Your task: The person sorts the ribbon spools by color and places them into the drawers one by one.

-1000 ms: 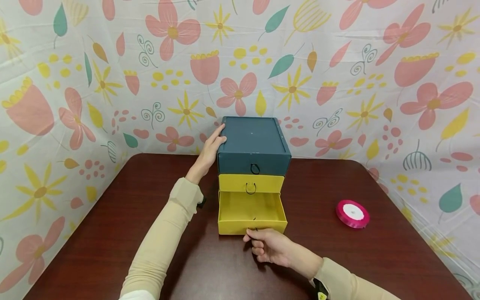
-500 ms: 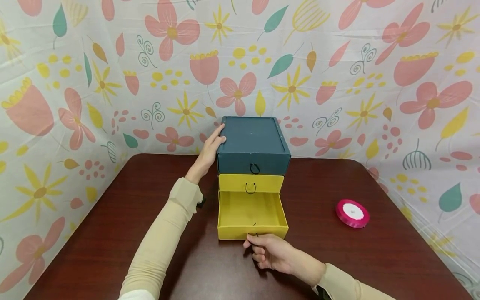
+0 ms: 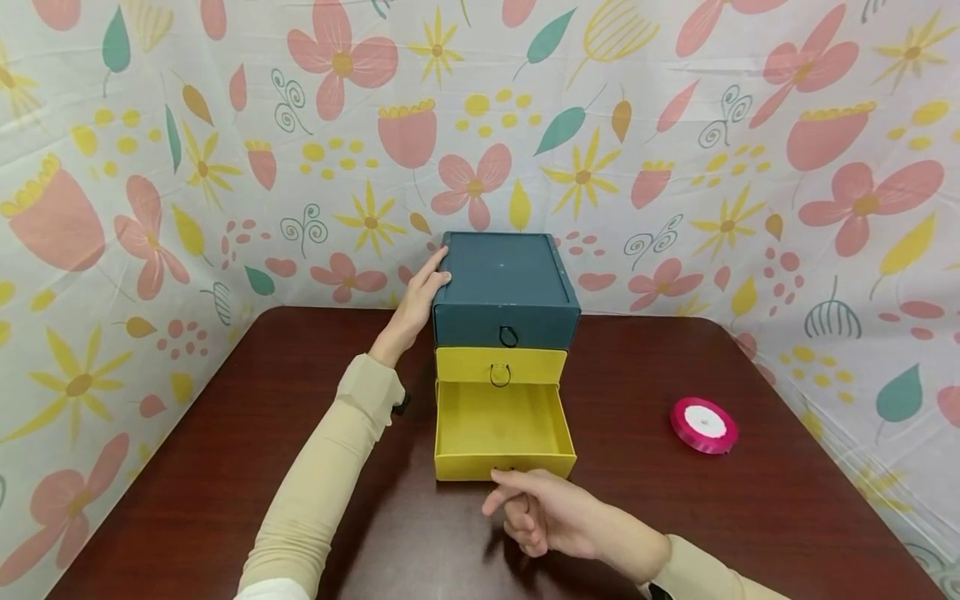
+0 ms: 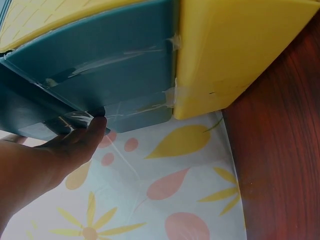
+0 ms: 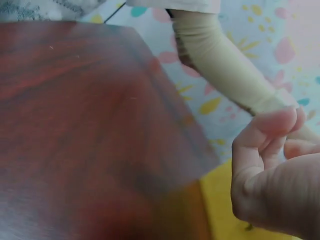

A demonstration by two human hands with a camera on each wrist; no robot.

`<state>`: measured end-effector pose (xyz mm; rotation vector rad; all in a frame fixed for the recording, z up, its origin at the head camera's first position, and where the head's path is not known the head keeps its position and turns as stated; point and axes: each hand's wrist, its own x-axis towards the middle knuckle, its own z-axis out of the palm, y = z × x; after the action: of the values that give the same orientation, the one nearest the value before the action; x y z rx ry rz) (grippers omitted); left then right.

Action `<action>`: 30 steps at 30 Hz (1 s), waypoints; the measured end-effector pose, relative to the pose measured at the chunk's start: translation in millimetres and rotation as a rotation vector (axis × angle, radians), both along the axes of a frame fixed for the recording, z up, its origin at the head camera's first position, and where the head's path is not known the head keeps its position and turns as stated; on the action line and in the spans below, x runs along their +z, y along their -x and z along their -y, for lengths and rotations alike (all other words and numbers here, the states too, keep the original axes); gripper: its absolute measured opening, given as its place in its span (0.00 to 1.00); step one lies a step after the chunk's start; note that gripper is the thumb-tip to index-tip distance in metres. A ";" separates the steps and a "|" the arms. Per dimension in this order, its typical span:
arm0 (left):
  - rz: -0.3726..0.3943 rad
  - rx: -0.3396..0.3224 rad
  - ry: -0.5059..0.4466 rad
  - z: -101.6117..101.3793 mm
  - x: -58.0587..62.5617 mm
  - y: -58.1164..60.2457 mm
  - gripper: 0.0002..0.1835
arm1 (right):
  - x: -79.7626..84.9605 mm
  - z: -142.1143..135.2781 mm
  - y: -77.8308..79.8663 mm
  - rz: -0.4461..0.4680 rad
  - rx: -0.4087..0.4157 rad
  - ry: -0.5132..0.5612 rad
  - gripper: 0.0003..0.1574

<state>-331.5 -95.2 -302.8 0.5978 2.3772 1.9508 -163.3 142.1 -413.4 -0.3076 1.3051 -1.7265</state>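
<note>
A small drawer cabinet point(image 3: 504, 271) with a dark blue top stands at the back of the table. My left hand point(image 3: 417, 302) rests against its upper left side with extended fingers; the left wrist view shows them at the taped blue wall point(image 4: 120, 75). The bottom yellow drawer point(image 3: 498, 417) is pulled out, with its inside bare. Just in front of its face is my right hand point(image 3: 551, 512), thumb and index finger apart, the other fingers loosely bent, holding nothing. The middle yellow drawer point(image 3: 457, 365) and the blue top drawer point(image 3: 472, 325) are closed, each with a black loop pull.
A spool of pink ribbon point(image 3: 705, 425) lies on the dark red wooden table point(image 3: 637, 400), right of the cabinet. Flower-patterned cloth point(image 3: 660, 108) hangs behind and along both sides of the table.
The bottom drawer has slid a little farther toward me. My right hand has let go of its loop pull, spread thumb and index finger, and drawn slightly back. The left hand has stayed put.
</note>
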 end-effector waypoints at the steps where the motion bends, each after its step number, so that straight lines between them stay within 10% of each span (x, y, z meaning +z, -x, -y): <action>1: 0.000 0.001 0.001 0.1 0.0 -0.3 0.31 | 4.3 -1.9 -0.1 -0.024 0.004 0.032 0.24; 9: 0.007 0.006 -0.012 1.4 -6.3 6.7 0.31 | 42.4 -37.1 18.5 -0.298 -0.081 0.260 0.28; 17: -0.022 0.014 -0.001 1.2 -12.1 11.7 0.31 | 66.0 -95.1 46.0 -0.601 -0.496 0.091 0.23; 24: -0.004 -0.002 0.007 1.7 -2.4 0.1 0.31 | 61.4 -137.0 66.6 -1.135 -0.880 -0.601 0.17; 30: -0.004 0.004 0.003 1.7 -1.2 1.2 0.31 | 43.5 -176.8 82.2 -1.285 -0.787 -1.180 0.39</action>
<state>-332.7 -96.9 -304.0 0.5977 2.3849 1.9490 -245.6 318.9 -369.9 -0.1697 3.4452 -0.8052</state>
